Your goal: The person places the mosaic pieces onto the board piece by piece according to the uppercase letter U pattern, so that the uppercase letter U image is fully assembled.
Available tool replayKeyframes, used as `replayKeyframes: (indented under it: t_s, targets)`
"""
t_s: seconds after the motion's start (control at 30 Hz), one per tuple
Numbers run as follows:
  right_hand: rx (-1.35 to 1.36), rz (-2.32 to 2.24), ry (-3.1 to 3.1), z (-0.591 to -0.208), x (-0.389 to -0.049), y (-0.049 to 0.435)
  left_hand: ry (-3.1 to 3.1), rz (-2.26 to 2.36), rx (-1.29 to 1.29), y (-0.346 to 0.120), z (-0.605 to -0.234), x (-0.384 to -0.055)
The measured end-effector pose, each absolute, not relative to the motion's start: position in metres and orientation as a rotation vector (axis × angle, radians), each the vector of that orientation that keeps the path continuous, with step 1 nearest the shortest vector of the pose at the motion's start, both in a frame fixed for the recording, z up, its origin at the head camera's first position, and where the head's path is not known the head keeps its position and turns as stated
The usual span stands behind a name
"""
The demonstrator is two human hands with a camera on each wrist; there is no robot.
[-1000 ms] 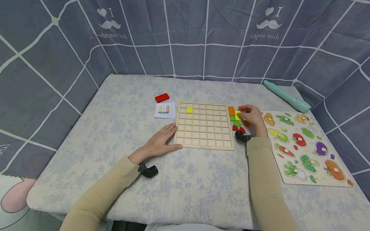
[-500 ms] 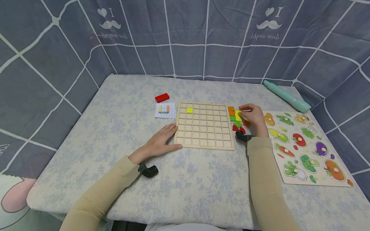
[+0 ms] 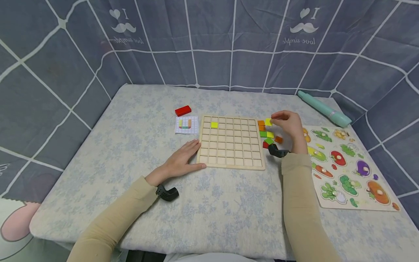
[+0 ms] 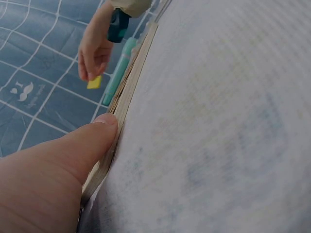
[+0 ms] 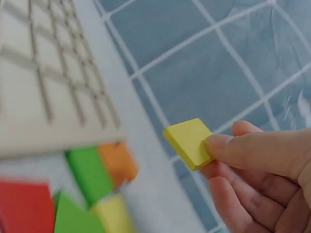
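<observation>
The yellow square tile (image 5: 188, 141), raised near the loose tiles (image 3: 263, 134) beside the wooden grid board (image 3: 232, 145), is best carried flat in the right hand's (image 3: 288, 123) pinch, the straight-fingered left hand (image 3: 180, 160) steadying the board's left edge.

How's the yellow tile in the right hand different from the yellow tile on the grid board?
The held yellow tile is pinched by the right hand, while the placed yellow tile sits untouched. The held yellow tile is up in the air past the board's right side; the placed yellow tile lies flat on the grid board. Both are yellow and look square.
</observation>
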State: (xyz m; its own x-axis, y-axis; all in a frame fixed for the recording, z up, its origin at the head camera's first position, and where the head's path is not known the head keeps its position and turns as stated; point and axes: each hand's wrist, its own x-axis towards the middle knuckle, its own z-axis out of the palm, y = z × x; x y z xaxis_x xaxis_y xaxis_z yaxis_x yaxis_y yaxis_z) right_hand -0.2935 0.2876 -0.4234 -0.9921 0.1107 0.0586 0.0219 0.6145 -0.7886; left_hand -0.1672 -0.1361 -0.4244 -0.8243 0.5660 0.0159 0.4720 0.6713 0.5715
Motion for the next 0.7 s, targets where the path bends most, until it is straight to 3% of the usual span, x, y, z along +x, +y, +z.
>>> replayKeyframes:
  t_s: [0.27, 0.7]
  targets:
    - [0.071, 1.462, -2.653, -0.349, -0.259, 0.220, 2.729, 0.856, 0.851, -0.136, -0.425, -0.169]
    - [0.334, 1.520, -2.806, -0.357, -0.266, 0.131, 2.725, 0.866, 0.858, -0.134, -0.425, -0.167]
